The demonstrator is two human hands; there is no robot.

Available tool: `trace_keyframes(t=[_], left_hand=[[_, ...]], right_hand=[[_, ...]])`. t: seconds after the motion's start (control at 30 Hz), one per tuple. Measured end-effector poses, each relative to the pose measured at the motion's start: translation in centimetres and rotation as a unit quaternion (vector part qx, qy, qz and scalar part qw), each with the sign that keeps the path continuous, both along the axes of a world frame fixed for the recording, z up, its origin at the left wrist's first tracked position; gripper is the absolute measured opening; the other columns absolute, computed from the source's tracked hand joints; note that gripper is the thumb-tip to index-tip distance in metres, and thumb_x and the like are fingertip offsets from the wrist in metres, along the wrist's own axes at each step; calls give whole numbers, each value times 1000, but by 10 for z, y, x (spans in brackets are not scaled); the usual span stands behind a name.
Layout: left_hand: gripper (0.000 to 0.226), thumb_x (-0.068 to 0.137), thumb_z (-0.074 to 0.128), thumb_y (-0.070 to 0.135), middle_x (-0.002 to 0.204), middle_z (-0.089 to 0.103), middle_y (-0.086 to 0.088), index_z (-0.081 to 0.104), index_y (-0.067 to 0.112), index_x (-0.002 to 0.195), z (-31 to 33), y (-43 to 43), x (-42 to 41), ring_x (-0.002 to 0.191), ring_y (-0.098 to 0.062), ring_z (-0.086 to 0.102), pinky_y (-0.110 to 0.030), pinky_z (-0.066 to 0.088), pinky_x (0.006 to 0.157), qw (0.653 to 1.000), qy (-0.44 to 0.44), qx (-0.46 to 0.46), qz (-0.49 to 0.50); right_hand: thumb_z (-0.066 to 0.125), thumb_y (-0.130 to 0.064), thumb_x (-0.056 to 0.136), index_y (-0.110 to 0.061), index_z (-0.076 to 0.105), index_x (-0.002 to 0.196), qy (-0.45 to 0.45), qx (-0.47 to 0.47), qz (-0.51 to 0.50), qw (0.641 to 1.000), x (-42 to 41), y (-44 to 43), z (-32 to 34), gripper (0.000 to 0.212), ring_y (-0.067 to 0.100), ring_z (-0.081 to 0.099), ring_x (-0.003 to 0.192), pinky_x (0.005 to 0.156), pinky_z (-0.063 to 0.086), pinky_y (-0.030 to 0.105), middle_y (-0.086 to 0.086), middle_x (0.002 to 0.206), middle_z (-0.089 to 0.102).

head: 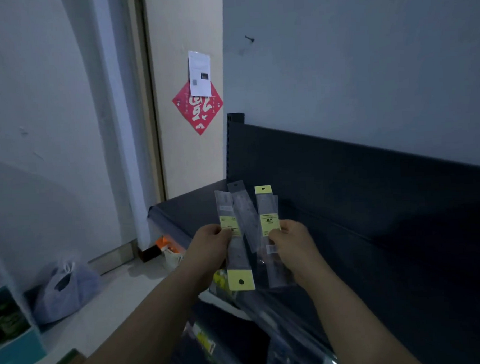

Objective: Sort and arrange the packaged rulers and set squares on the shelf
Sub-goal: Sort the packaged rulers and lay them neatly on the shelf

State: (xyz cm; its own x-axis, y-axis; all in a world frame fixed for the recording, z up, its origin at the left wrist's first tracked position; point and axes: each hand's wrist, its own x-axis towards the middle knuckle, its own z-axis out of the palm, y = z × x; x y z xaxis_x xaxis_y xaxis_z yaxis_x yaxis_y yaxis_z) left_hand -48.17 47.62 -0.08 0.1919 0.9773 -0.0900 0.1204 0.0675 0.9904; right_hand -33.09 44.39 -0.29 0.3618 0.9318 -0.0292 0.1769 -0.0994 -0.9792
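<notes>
My left hand grips a clear packaged ruler whose yellow hang tab points down toward me. My right hand holds another packaged ruler with its yellow tab pointing up. A third clear ruler pack lies slanted between them; I cannot tell which hand holds it. All are held above the left end of the dark shelf. More clear packages lie on the lower shelf under my forearms.
The shelf's dark back panel runs to the right under a pale wall. A door with a red paper diamond stands at the left. On the floor are a plastic bag and a white basket.
</notes>
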Motion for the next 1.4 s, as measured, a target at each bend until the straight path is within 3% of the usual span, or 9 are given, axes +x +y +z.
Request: trace_keyframes(t=[0.1,0.27,0.43,0.53,0.67,0.8,1.03,1.23,1.4], left_hand=[[26,97,49,17,71,57,-13,62,-4,90,-8,43,-3,63,-22,56,-30,47,56,999,29,15,7],[37,95,53,23,85,66,-30,61,-14,95,-19,102,-8,71,-34,65,-42,53,64,998,69,14,-4],[29,95,55,23,85,71,-18,69,-2,88,-30,160,-8,80,-32,69,-40,57,73,992,113,34,-49],[26,94,58,23,83,72,-14,71,2,87,-33,191,-8,75,-25,69,-31,55,66,986,138,40,-80],[28,92,60,22,63,65,-8,70,1,75,-38,227,-7,52,-10,56,-17,40,45,972,183,83,-118],[37,90,60,21,50,53,-4,58,3,58,-43,248,-1,42,-7,46,-16,31,39,951,238,134,-143],[27,92,56,32,69,53,2,53,13,74,-42,256,2,64,-11,50,-26,34,51,886,356,240,-174],[25,94,45,45,91,61,1,50,22,85,-36,248,-3,85,-20,59,-29,40,64,810,454,327,-173],[35,95,41,48,112,59,1,59,24,113,-27,233,-2,105,-21,54,-32,42,82,783,429,410,-190]], right_hand=[[44,-4,90,-7,63,99,7,-8,-14,1000,0,41,-6,21,25,65,77,66,58,38,13,94,68],[43,-2,90,-2,64,96,1,-39,-36,999,-2,87,-15,22,14,58,64,47,46,19,6,81,63],[44,-1,88,2,65,90,-20,-55,-85,995,-6,126,-25,21,19,60,68,60,49,28,10,79,63],[44,0,86,-5,61,78,-47,-71,-114,990,-11,144,-25,20,15,53,59,52,42,24,7,72,57],[45,-2,89,1,62,97,-44,-92,-166,981,-14,160,-28,19,16,54,70,58,44,26,8,83,59],[45,-3,87,-9,54,75,-62,-109,-188,974,-13,168,-33,16,13,50,62,53,41,23,3,71,54],[51,-11,87,-5,55,75,-194,-112,-203,953,-12,171,-40,15,8,45,55,35,30,12,1,67,53],[49,-26,91,-15,49,78,-429,-189,-219,856,-19,164,-35,17,9,46,63,46,29,23,-3,77,53],[48,-31,95,-13,56,119,-484,-149,-209,836,-11,140,-21,31,18,51,105,85,44,29,3,117,57]])
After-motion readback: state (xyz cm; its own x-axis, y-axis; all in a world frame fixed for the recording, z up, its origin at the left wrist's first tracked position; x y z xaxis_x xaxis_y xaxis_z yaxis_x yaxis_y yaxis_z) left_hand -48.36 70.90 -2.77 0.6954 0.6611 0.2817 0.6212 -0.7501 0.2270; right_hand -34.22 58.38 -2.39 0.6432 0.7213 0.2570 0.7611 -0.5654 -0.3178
